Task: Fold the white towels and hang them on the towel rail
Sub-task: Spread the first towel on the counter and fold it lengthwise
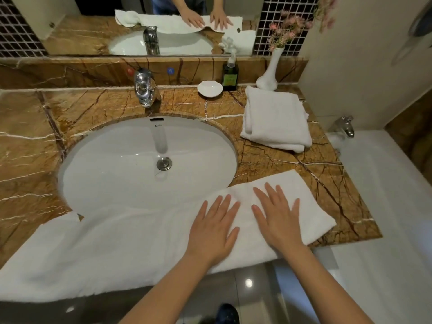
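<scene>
1. Brown veined marble forms the counter (304,174). An oval white basin (117,164) is sunk at its centre, with a chrome tap (145,90) at 12 o'clock. A mirror (93,31) runs along the wall behind, and a white bathtub (374,183) lies at 3 o'clock.
2. At 1 o'clock stand a shallow white dish (210,88), a dark green pump bottle (230,77) and a slim white vase (268,76) of pink flowers.
3. Thick and soft, the folded towel (277,120) lies as a rectangle at 2 o'clock, touching the vase's foot.
4. The long towel (105,249) stretches along the counter's front edge from 8 to 4 o'clock, overlapping the basin's near rim.
5. The left hand (214,226) at 6 o'clock and the right hand (277,218) just beside it at 5 o'clock press palm-down on the long towel's right part, fingers straight and spread apart.
</scene>
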Tool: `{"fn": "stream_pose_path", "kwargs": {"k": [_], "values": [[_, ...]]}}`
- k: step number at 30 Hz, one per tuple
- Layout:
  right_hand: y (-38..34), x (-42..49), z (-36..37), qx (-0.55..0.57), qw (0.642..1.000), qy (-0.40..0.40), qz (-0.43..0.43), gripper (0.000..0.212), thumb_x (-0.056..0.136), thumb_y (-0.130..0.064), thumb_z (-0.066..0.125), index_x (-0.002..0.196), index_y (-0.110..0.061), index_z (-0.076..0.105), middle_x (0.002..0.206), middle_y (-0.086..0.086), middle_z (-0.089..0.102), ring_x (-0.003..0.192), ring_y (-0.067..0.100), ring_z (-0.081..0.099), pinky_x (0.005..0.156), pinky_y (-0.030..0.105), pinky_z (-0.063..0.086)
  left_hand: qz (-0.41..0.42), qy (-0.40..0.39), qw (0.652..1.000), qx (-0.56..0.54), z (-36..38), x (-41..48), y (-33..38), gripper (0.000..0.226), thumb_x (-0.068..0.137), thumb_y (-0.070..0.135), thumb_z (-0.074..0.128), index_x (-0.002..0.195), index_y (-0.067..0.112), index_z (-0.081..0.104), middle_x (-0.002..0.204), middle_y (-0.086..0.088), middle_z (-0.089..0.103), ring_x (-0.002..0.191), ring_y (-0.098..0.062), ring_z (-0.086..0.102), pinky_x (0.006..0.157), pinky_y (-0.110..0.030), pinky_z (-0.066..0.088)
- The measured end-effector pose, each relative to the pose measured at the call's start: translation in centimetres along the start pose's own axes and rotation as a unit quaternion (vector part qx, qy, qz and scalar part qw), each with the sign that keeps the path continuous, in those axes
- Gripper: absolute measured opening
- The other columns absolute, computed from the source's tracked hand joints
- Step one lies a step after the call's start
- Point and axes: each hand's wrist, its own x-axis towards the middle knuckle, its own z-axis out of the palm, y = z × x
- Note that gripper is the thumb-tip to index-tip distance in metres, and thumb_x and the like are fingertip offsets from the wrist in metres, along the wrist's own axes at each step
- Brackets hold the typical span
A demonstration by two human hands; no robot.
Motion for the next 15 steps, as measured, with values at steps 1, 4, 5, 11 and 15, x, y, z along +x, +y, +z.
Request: {"fn": "stream_pose_path", "kwargs": {"k": [1, 4, 5, 11, 15], "values": [[1.0, 0.1, 0.2, -0.008, 1.0, -0.001, 0.008, 0.054, 0.096, -0.056, 0.016, 0.149, -0.044, 0.013, 0.16, -0.01, 0.004, 0.147, 0.016, -0.007, 0.113, 0.057, -0.007, -0.007, 0.002, 1.0, 0.002, 0.1, 0.3, -0.1, 0.06, 0.096, 0.051, 0.011, 0.153, 0.032, 0.005, 0.161, 0.004, 0.003, 0.148, -0.017, -0.001, 0.117, -0.039, -0.01], [2.8, 0.6, 0.2, -0.021, 0.998, 0.015, 0.051, 0.062, 0.089, -0.066, 0.006, 0.148, -0.047, 0.005, 0.16, -0.01, -0.003, 0.147, 0.017, -0.012, 0.112, 0.061, -0.008, -0.019, 0.004, 1.0, 0.008, 0.1, 1.5, 0.2, 0.062, 0.093, 0.053, 0.006, 0.152, 0.034, 0.001, 0.161, 0.004, 0.0, 0.148, -0.017, -0.002, 0.117, -0.039, -0.012], [3.1, 0.9, 0.2, -0.023, 0.998, 0.018, 0.059, 0.064, 0.088, -0.067, 0.005, 0.148, -0.046, 0.004, 0.161, -0.009, -0.003, 0.147, 0.018, -0.012, 0.112, 0.062, -0.008, -0.024, 0.006, 1.0, 0.009, 0.2, 1.9, 0.6, 0.063, 0.093, 0.053, 0.005, 0.152, 0.034, -0.001, 0.161, 0.004, -0.001, 0.148, -0.017, -0.004, 0.116, -0.039, -0.013], [6.1, 1.6, -1.0, -0.024, 0.996, 0.041, 0.073, 0.063, 0.092, -0.065, 0.008, 0.15, -0.041, 0.002, 0.161, -0.004, -0.004, 0.147, 0.018, -0.014, 0.112, 0.061, -0.01, -0.027, 0.012, 1.0, 0.003, -0.7, 2.7, 3.2, 0.06, 0.096, 0.048, 0.022, 0.152, 0.027, 0.018, 0.159, -0.003, 0.016, 0.147, -0.022, 0.013, 0.119, -0.046, -0.001], [6.4, 0.9, -1.1, -0.004, 0.999, 0.014, -0.042, 0.06, 0.092, -0.061, 0.005, 0.149, -0.043, -0.001, 0.16, -0.008, -0.002, 0.146, 0.011, -0.014, 0.117, 0.052, -0.008, -0.07, 0.019, 0.997, -0.012, 0.1, 1.2, 2.9, 0.059, 0.096, 0.049, 0.025, 0.151, 0.029, 0.02, 0.158, -0.002, 0.021, 0.145, -0.023, 0.02, 0.116, -0.044, 0.007]]}}
